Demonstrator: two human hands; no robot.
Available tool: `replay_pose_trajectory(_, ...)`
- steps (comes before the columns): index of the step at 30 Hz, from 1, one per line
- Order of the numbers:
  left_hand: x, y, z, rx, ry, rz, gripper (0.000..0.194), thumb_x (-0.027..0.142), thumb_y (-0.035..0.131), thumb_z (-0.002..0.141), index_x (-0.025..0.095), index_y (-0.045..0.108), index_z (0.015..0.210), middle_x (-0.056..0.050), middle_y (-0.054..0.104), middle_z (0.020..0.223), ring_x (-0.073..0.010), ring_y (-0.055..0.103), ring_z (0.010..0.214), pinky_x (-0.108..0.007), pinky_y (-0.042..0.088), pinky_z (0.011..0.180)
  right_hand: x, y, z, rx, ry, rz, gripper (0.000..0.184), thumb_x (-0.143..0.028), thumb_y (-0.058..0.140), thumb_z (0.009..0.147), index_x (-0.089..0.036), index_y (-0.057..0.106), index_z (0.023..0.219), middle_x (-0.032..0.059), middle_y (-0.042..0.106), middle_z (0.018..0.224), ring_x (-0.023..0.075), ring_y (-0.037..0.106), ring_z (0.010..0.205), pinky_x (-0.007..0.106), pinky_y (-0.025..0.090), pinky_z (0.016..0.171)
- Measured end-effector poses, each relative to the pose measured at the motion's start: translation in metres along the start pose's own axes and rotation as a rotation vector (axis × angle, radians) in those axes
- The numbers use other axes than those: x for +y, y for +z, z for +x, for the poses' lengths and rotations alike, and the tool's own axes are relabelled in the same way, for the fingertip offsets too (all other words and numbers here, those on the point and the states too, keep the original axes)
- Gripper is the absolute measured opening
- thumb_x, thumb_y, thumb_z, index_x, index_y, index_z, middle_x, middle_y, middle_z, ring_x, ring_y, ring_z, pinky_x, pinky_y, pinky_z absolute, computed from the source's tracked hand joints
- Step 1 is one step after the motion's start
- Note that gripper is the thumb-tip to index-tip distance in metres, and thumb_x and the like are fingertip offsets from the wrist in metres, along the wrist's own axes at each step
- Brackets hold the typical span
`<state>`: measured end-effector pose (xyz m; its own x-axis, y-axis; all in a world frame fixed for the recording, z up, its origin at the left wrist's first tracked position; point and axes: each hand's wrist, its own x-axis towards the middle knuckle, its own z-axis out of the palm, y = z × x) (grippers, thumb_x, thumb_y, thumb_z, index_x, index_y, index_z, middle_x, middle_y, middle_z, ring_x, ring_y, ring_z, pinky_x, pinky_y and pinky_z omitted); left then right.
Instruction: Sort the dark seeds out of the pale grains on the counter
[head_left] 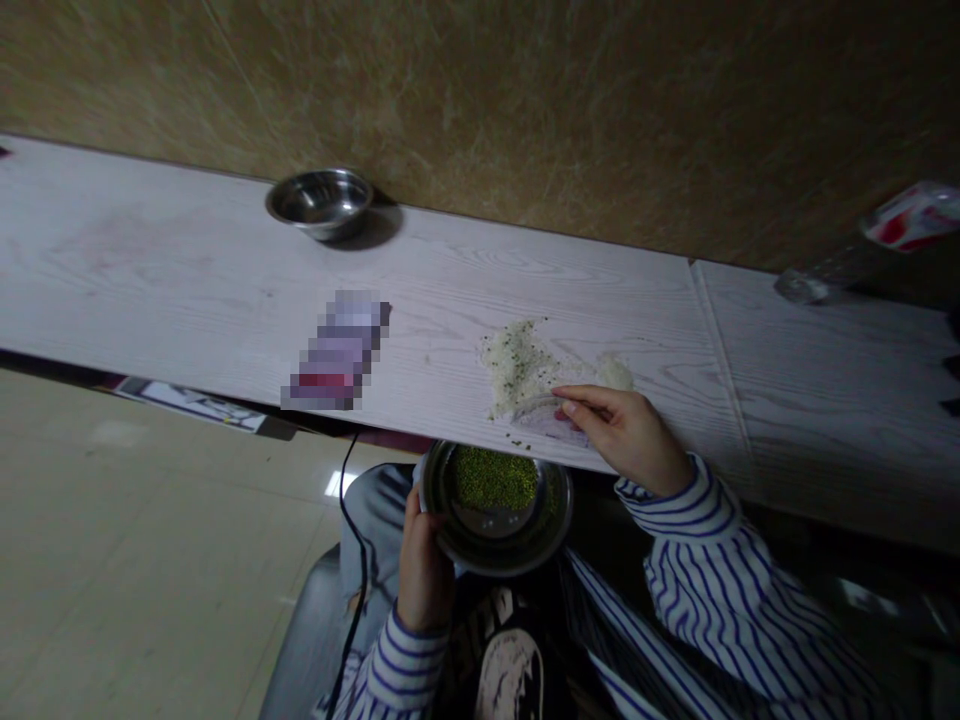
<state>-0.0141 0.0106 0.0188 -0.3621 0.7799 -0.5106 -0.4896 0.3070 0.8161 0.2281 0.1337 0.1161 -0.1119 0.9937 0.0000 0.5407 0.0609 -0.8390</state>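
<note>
My left hand (425, 560) grips the left rim of a steel bowl (555, 535), held over my lap just below the table's front edge. Green mung beans (495, 480) gather along the bowl's far side, leaving part of its bottom bare. On the table, white rice grains (517, 355) lie spread out with dark green beans scattered among them. A smaller heap of plain rice (615, 372) sits to the right. My right hand (619, 425) is at the near edge of the rice, thumb and fingertips drawn close together; anything between them is too small to see.
An empty steel bowl (322, 205) stands against the wall at the back left. A pixelated phone-shaped object (337, 350) lies left of the rice. A clear plastic bottle (862, 250) lies at the far right. A black cable (352, 530) hangs past my knee.
</note>
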Motion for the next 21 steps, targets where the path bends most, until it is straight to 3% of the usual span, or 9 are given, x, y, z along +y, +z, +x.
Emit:
replay_pose_trajectory(9, -0.001, 0.003, 0.001, -0.019, 0.001, -0.005, 0.055, 0.042, 0.076, 0.075, 0.025, 0.082, 0.127, -0.011, 0.079, 0.144, -0.0400, 0.064, 0.151, -0.055, 0.045, 0.133, 0.012, -0.022, -0.002, 0.104, 0.031, 0.060, 0.034, -0.040, 0.078, 0.097, -0.017, 0.095, 0.116, 0.0152, 0.094, 0.097, 0.0322, 0.092, 0.093, 0.046, 0.076, 0.092)
replay_pose_trajectory(21, -0.005, -0.003, 0.002, 0.014, -0.002, -0.016, 0.052, 0.038, 0.073, 0.077, 0.026, 0.081, 0.126, -0.009, 0.083, 0.137, -0.0384, 0.071, 0.138, -0.055, 0.055, 0.123, 0.004, -0.014, 0.003, 0.014, -0.012, -0.004, 0.030, -0.033, 0.074, 0.102, -0.021, 0.096, 0.119, 0.0122, 0.094, 0.100, 0.0301, 0.092, 0.095, 0.043, 0.076, 0.090)
